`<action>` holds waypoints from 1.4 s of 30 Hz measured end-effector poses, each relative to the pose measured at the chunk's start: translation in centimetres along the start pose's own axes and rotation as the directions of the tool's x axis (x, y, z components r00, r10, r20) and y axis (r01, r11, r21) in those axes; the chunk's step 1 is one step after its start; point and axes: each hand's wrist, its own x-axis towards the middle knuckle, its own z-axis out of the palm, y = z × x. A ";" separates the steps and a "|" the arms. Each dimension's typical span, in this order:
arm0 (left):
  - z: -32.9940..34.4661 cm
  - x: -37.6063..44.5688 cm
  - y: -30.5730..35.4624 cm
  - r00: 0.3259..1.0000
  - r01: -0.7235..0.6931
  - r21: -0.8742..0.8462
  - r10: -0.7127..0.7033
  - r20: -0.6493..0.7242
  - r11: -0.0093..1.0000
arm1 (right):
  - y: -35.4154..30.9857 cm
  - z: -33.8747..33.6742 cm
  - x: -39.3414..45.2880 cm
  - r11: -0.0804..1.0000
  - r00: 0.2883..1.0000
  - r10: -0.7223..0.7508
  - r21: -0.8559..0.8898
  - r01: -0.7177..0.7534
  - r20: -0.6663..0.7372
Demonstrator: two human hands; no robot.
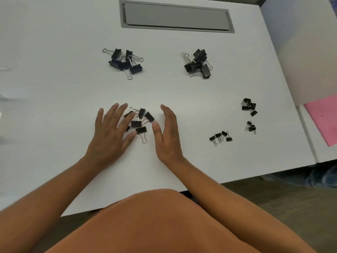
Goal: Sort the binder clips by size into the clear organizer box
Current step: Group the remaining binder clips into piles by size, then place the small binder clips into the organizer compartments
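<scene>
Black clips, near pile: I've got the medium binder clips (139,121) lying in a loose cluster straight ahead of me, between my two hands on the white table (54,52)
Left hand: my left hand (111,130) is flat and spread wide, palm down, fingers straight, its fingertips (132,115) lying over the left edge of the cluster and touching a clip or two; it grips nothing
Right hand: my right hand (168,132) stands on edge just beside the right of the cluster, fingers straight and together, thumb (156,129) near the closest clip; open, holding nothing
Which hand is nearer: the left, I'd say, since it already overlaps the pile, while the right is a touch apart
Lie of the pile: it runs roughly from near-left to far-right, wire handles pointing every way
Next move, my guess: cup the two hands together and scoop the cluster
Other piles: large clips far left (125,61) and far centre (198,63); small clips (220,137) well off to my right, with two more little heaps beyond
Organizer box: I can't make it out here; only a faint clear shape at the left edge, too blurred to call
</scene>
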 end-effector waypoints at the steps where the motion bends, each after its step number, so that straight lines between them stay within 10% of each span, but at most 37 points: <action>1: -0.1 0.0 1.2 0.998 -0.002 0.041 0.004 -0.057 0.999 | 0.6 -1.9 -0.4 1.000 1.000 -0.019 -0.009 0.018 -0.008; 9: 5.7 3.5 18.0 0.911 -0.401 -0.153 0.411 0.039 0.903 | 12.3 -18.1 -3.9 0.893 0.999 -0.046 -0.448 0.043 0.005; 15: 9.4 4.7 22.2 0.917 -0.305 -0.091 0.318 0.239 0.948 | 15.5 -20.0 -3.5 0.846 0.965 -0.110 -0.487 0.216 0.238; 29: 8.3 2.9 22.6 0.993 -0.109 -0.029 0.110 0.041 0.994 | 12.3 -19.6 -0.8 0.946 0.926 -0.164 -0.213 0.246 0.340; 34: 7.7 4.8 25.2 0.977 -0.207 -0.056 0.203 -0.068 0.977 | 15.4 -26.4 0.1 0.796 0.986 -0.157 -0.583 0.162 0.060; 42: 8.2 13.6 30.2 0.886 -0.442 -0.088 0.450 0.110 0.893 | 17.1 -29.1 2.1 0.677 0.974 0.058 -0.726 0.123 0.220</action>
